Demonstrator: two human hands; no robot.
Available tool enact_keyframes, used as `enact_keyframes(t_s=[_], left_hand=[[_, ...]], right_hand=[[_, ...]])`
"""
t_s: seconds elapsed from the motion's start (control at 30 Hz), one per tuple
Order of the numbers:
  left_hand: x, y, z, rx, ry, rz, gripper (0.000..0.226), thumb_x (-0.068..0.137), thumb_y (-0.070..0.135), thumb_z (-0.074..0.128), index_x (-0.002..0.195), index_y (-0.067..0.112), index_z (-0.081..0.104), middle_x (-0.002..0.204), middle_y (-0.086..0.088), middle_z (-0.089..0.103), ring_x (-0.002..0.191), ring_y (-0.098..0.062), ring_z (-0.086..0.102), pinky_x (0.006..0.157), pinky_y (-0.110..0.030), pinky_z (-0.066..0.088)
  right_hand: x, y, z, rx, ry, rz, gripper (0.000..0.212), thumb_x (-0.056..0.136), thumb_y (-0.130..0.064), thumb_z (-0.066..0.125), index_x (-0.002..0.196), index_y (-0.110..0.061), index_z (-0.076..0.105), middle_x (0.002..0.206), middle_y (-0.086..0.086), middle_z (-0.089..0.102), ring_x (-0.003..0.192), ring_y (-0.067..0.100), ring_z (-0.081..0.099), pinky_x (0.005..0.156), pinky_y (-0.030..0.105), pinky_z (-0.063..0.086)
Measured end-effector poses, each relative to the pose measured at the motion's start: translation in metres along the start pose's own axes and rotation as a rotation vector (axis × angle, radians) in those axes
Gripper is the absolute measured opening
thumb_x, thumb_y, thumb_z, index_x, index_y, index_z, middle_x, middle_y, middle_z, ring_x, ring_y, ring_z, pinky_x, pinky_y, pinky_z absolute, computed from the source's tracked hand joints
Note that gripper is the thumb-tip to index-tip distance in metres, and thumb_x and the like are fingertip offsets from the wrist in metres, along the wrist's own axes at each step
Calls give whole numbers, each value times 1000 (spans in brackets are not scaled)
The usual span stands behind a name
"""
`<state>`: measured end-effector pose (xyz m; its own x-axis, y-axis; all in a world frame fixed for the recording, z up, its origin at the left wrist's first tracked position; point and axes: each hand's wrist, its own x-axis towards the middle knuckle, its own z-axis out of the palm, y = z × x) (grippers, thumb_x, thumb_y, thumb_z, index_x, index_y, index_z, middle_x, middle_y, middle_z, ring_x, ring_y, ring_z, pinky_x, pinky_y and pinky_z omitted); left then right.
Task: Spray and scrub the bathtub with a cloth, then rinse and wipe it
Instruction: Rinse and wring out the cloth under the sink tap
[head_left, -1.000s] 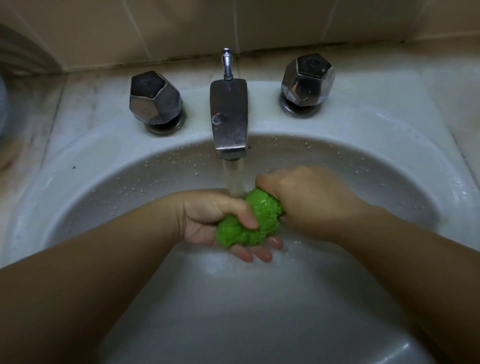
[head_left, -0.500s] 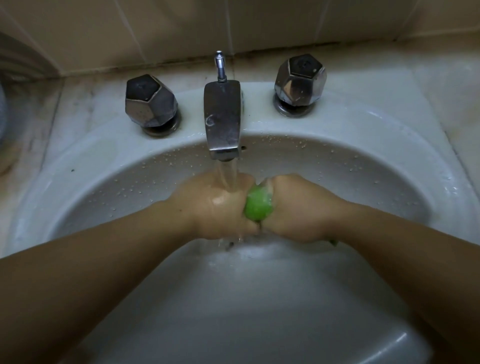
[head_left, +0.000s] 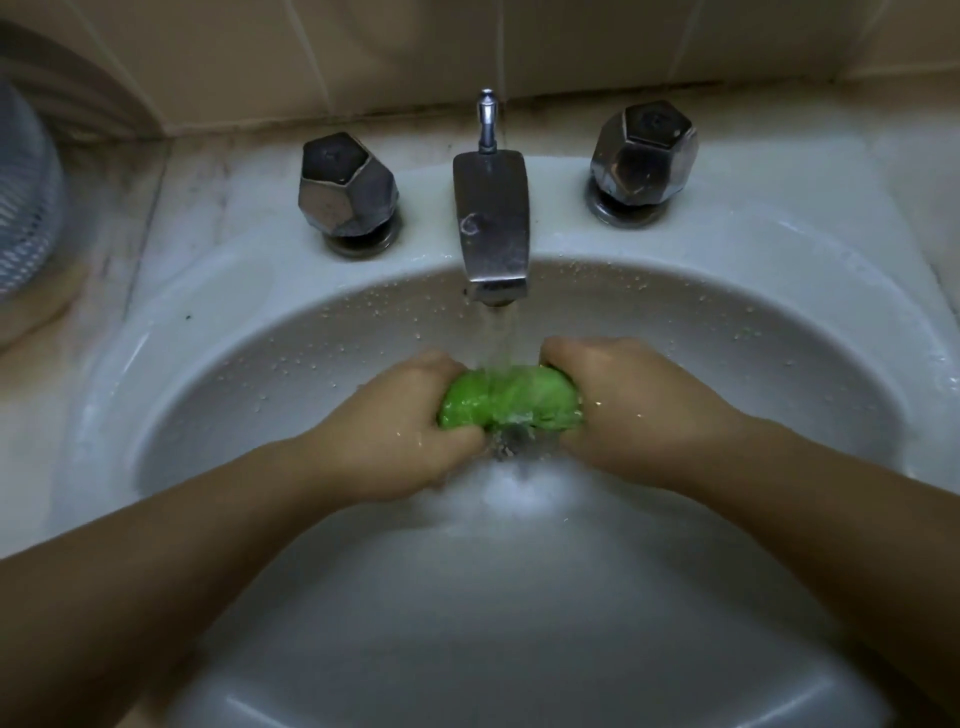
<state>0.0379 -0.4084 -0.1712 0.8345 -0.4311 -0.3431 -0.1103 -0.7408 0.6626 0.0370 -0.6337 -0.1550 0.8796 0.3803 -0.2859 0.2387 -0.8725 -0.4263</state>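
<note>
A: Fingers first; left hand (head_left: 395, 431) has its fingers curled tight round the left end of the bright green wet bunched cloth (head_left: 506, 397); right hand (head_left: 631, 410) is curled the same way round the right end; neither has any slack that I can see; fingertips themselves are tucked under, hidden.

B: So the cloth sits between the two fists?

A: Yes; it bridges them, only the middle stretch shows; the stream of water (head_left: 501, 335) lands right on that stretch; all of it hangs above the bowl of the white ceramic basin (head_left: 727, 291), directly below the tarnished flat metal spout (head_left: 491, 228).

B: Risks?

A: My guess; soaked cloth is slippery, so a hard twist could pull one end out of a fist and drop it over the drain; the drain is hidden under the splash, can't tell if it's open; water bouncing off the taut cloth could spray past the rim onto the stained marble counter (head_left: 130, 208); droplets are already on the basin's back wall.

B: Anything else?

A: Both hands are busy, so neither faceted chrome knob, left (head_left: 345, 187) or right (head_left: 644, 150), can be turned while the water runs; if the cloth goes back too wet it'll likely drip on the way to the bathtub, which isn't in view; pale ribbed object (head_left: 23, 192) at the far left, can't identify.
</note>
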Motion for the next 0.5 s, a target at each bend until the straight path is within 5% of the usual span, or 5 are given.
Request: enact_keyframes(t_s=[0.07, 0.13, 0.3, 0.43, 0.5], left_hand=[[-3, -3, -8, -240, -93, -145, 50, 73, 45, 76, 121, 42, 61, 96, 8, 71, 79, -7, 69, 67, -26, 51], [-2, -1, -17, -314, -164, -206, 45, 75, 29, 88, 115, 37, 68, 89, 6, 75, 76, -12, 71, 65, -27, 53], [3, 10, -24, -290, -240, -247, 19, 71, 8, 86, 87, 13, 76, 77, -7, 77, 68, -20, 72, 65, -33, 59], [0, 10, -21, -315, -231, -307, 23, 71, 7, 86, 92, 7, 76, 81, -12, 77, 76, -31, 76, 73, -45, 65], [-1, 7, -19, -234, -186, -294, 22, 72, 11, 87, 90, 13, 74, 75, -4, 77, 70, -23, 76, 67, -37, 63]], right_hand=[[2, 0, 1, 17, 90, -52, 51, 83, -17, 74, 123, -32, 47, 102, -3, 57, 87, 25, 58, 70, 40, 50], [6, -7, 5, -64, 186, -161, 67, 80, -11, 76, 136, -28, 42, 103, 4, 56, 85, 31, 57, 65, 39, 48], [16, -26, 23, -164, 263, -317, 62, 56, -24, 97, 108, -9, 66, 88, 18, 62, 75, 32, 58, 60, 34, 41], [20, -43, 29, -133, 135, -335, 53, 83, -21, 78, 130, -12, 55, 116, 19, 62, 89, 40, 64, 68, 42, 55], [24, -50, 27, -156, 73, -298, 49, 91, -25, 70, 135, -17, 49, 115, 9, 62, 92, 33, 63, 73, 39, 52]])
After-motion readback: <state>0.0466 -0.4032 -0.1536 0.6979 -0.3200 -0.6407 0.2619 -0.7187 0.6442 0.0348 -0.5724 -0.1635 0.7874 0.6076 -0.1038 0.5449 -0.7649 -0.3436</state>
